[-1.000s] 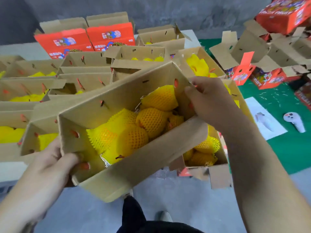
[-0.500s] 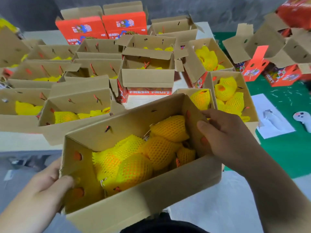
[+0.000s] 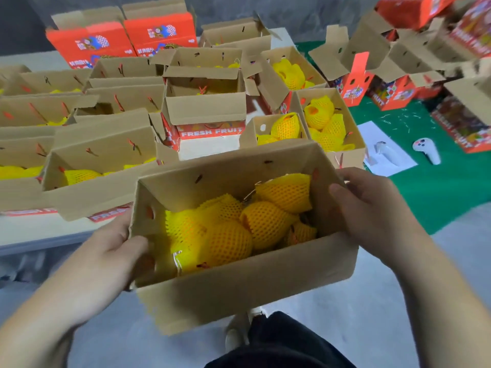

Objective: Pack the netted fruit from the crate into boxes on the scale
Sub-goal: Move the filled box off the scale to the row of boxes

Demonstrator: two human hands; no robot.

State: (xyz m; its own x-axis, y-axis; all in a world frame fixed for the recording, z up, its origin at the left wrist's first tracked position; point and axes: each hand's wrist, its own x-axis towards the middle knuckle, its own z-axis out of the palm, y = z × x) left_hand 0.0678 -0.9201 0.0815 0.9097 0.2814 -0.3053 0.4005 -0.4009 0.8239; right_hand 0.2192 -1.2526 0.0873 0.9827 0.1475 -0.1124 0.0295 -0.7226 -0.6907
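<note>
Between the two hands, an open cardboard box [image 3: 239, 282] is held in the air above the grey floor [image 3: 372, 314], just in front of the white tabletop [image 3: 47, 229]. The left hand [image 3: 111, 251] grips the box's left end wall, thumb curled over the rim and the fingers hidden behind the cardboard. The right hand [image 3: 372, 211] grips the right end wall, its fingers curled over the top edge. Several pieces of netted fruit [image 3: 233, 227] in yellow and orange foam sleeves lie piled inside the held box, filling its bottom.

Beyond the held box, the tabletop carries rows of open boxes. A box marked "FRESH FRUIT" [image 3: 204, 110] stands directly behind it, with little of its contents visible. Right of that one, a small box [image 3: 255, 128] and a longer box [image 3: 353, 139] each hold yellow netted fruit. Boxes further left also show yellow netting inside. Right of the held box, on a green mat [image 3: 438, 187], lie a sheet of paper [image 3: 372, 134] and a white controller [image 3: 426, 151].
</note>
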